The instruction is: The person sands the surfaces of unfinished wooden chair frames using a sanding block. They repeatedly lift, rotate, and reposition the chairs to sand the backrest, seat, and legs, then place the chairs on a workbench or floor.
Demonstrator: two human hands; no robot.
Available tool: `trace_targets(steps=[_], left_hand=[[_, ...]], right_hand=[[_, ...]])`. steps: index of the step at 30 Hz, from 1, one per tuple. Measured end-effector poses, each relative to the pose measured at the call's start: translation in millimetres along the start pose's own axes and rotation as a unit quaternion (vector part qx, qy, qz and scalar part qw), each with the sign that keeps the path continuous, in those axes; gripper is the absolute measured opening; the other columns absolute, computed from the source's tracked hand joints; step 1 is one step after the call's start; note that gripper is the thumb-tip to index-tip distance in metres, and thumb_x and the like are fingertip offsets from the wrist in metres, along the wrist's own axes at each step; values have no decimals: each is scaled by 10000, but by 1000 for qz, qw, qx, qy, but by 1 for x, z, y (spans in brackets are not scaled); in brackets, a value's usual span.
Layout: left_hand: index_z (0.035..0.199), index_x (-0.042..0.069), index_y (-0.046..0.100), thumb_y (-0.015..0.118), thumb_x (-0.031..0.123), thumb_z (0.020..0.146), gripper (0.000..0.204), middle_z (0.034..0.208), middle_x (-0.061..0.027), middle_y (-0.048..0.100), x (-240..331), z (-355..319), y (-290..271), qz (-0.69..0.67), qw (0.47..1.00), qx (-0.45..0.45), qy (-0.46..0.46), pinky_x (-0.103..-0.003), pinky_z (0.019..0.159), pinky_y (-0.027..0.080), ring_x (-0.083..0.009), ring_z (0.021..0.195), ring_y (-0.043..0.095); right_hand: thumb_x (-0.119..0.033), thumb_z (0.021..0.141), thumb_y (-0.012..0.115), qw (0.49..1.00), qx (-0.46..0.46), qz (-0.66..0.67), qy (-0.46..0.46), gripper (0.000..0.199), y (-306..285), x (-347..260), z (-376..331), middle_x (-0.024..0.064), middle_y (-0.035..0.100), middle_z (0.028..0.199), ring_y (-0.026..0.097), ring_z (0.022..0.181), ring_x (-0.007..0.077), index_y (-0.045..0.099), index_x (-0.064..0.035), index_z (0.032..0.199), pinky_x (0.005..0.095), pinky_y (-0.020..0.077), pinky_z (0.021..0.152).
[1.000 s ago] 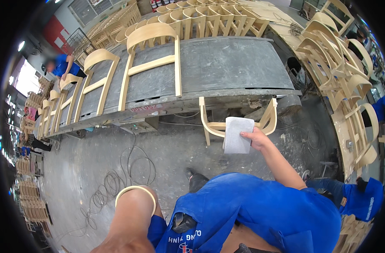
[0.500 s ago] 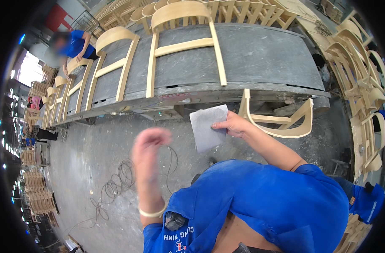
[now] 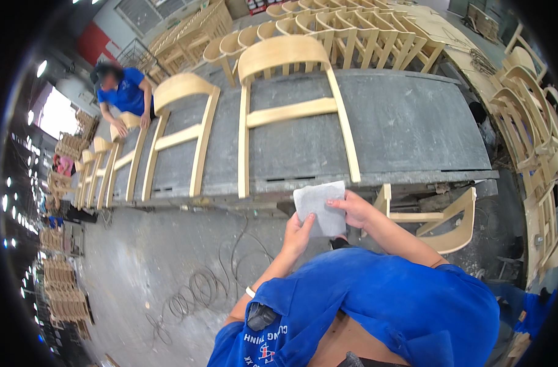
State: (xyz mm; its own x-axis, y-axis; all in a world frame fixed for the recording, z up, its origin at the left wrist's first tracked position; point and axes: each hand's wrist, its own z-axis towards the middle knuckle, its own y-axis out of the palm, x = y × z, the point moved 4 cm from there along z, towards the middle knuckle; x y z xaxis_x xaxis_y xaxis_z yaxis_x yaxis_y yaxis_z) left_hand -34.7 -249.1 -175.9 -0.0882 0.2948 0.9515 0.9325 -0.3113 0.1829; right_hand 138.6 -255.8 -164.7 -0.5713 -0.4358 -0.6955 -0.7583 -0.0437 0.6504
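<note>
A light grey sheet of sandpaper (image 3: 319, 200) is held in front of my chest, just off the near edge of the workbench (image 3: 407, 128). My left hand (image 3: 298, 233) pinches its lower left edge, thumb on top. On the other side, my right hand (image 3: 354, 210) grips the right edge, its thumb also on the face. The fingers behind the sheet are hidden. Nearest on the bench lies a pale wooden chair frame (image 3: 294, 113) with a curved backrest and one crossbar. Another chair frame (image 3: 455, 237) stands low beside my right forearm.
More chair frames (image 3: 180, 136) line the bench to the left, where a co-worker in blue (image 3: 125, 92) touches one. Rows of frames (image 3: 346, 33) stand behind the bench; others pile up at right (image 3: 529, 116). A coiled cable (image 3: 199, 290) lies on the floor.
My left hand has come in from the left and taken hold of the sandpaper, which my right hand held alone before. The view has shifted, so the bench appears lower.
</note>
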Motion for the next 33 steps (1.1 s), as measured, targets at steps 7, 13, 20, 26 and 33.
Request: trace_targets(steps=[7, 13, 20, 26, 33], left_hand=[[1232, -7, 524, 564, 135, 962, 307, 1197, -90, 616, 13, 96, -5, -51, 993, -72, -75, -320, 960, 438, -165, 1088, 578], [1208, -6, 542, 574, 162, 960, 302, 1133, -87, 643, 14, 162, 2, 22, 981, -108, -157, -317, 896, 477, -166, 1010, 611], [1207, -5, 576, 630, 207, 930, 353, 1034, -85, 663, -15, 241, 31, 237, 919, -289, -126, -275, 823, 479, -144, 903, 615], [1130, 18, 633, 686, 189, 867, 318, 976, -106, 667, -77, 234, 71, 333, 763, -532, -155, -288, 800, 505, -163, 844, 638], [1303, 44, 500, 736, 256, 765, 624, 1299, -192, 502, -145, 123, 178, 390, 534, -663, 351, -420, 1026, 398, -355, 1223, 480]], right_hand=[[-390, 930, 601, 993, -74, -24, 88, 628, -39, -30, 64, 114, 500, 1361, 483, 1257, 248, 390, -38, 1406, 415, 388, 1053], [-467, 958, 518, 990, 71, -75, 94, 616, -60, -62, 97, 132, 525, 1340, 515, 1215, 240, 449, -14, 1369, 382, 415, 1009], [-402, 966, 517, 935, 347, -39, -62, 501, -110, -59, 34, 107, 632, 1176, 585, 1062, 201, 543, -24, 1294, 346, 461, 919], [-239, 964, 500, 731, 653, -186, -70, 428, -150, -9, -117, 128, 578, 1268, 555, 1139, 234, 483, -61, 1353, 356, 449, 960], [-114, 884, 532, 556, 589, -586, -6, 479, -187, -10, -102, 0, 473, 1408, 448, 1234, 357, 499, -181, 1358, 423, 388, 1025]])
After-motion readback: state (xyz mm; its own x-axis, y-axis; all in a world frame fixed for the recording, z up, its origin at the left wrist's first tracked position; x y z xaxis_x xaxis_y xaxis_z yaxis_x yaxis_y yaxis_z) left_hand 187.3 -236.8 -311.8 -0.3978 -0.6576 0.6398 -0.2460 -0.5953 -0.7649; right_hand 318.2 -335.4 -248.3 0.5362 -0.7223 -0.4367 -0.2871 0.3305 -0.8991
